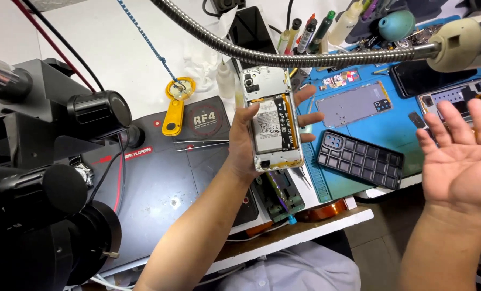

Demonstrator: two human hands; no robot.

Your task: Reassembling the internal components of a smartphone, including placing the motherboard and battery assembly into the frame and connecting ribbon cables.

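Over blue mat (391,126), left hand (246,143) holds opened phone (270,121).

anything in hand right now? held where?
Left hand holds the opened phone by its long edges, back cradled in the palm. Right hand is open, empty.

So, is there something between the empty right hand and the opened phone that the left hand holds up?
Nothing visible does. The right hand is open, palm up, off to the side of the phone in the left hand. Between them is open air; the black phone case lies lower, on the blue mat.
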